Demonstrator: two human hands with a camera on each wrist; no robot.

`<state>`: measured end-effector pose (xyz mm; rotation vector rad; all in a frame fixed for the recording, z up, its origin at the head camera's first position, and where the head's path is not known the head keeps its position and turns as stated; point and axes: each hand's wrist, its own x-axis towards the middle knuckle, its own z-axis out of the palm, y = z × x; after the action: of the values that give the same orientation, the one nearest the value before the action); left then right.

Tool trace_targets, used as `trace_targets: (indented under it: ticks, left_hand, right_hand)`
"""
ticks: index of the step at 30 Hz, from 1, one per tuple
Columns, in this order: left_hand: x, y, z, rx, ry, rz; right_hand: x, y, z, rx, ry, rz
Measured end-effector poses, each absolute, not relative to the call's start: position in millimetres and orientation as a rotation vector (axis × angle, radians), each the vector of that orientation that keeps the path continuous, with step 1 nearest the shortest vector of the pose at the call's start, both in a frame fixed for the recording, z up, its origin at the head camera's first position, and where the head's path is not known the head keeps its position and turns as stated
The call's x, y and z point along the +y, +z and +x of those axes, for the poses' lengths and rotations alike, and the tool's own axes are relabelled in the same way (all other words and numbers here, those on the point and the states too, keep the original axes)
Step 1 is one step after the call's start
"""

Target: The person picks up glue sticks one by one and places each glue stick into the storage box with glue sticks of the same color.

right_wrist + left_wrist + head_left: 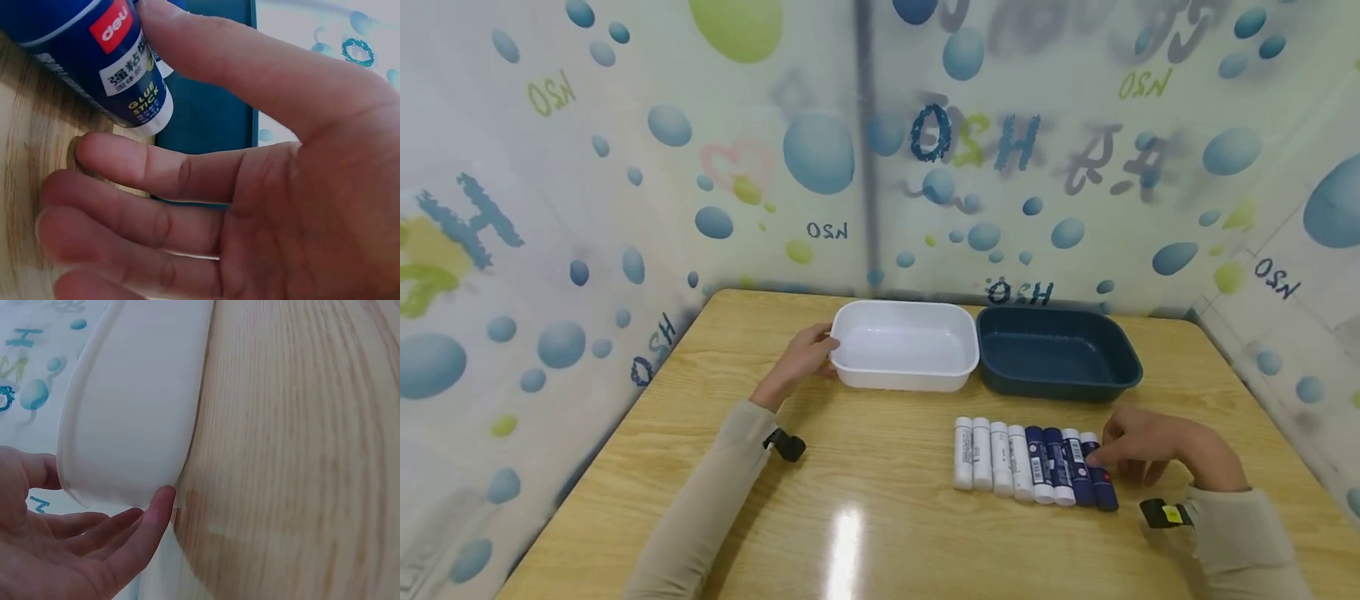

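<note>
One blue glue stick (119, 62) lies between right thumb (225, 56) and fingers (169, 170)

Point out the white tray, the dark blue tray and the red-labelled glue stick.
White tray (904, 382): head view, on its front wall.
Dark blue tray (1052, 390): head view, on its front wall.
Red-labelled glue stick (103, 62): right wrist view, on its printed barrel.

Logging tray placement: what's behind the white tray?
The patterned backdrop rises behind the white tray. The tray covers most of the table directly behind it.
</note>
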<state>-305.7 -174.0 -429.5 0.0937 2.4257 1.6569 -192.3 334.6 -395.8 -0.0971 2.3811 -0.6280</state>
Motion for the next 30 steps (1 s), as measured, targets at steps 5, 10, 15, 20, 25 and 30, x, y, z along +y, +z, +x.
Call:
trace_targets:
  ticks: [5, 10, 15, 20, 25, 30]
  left_hand:
    - [-173.1, -429.8, -305.8, 2.446, 1.642, 0.090]
    - [-171.2, -427.9, -304.9, 2.448, 1.649, 0.088]
    - [-171.8, -426.3, -301.4, 2.429, 1.665, 0.064]
    - [-173.3, -427.4, -300.2, 2.412, 1.678, 0.049]
    - [-174.6, -429.1, -301.4, 2.397, 1.685, 0.051]
    - [-175.4, -427.4, -303.7, 2.380, 1.683, 0.068]
  right_hand:
    - [334.3, -396.8, -192.1, 2.375, -0.619, -0.095]
    - [334.9, -395.7, -191.9, 2.372, -0.623, -0.089]
    - [333.2, -394.9, -192.5, 2.364, -0.624, -0.042]
    - [332.5, -396.1, -194.0, 2.368, -0.622, -0.008]
    - [333.0, -395.9, -193.6, 2.375, -0.618, -0.010]
    - [333.3, -396.1, -193.1, 2.375, -0.638, 0.002]
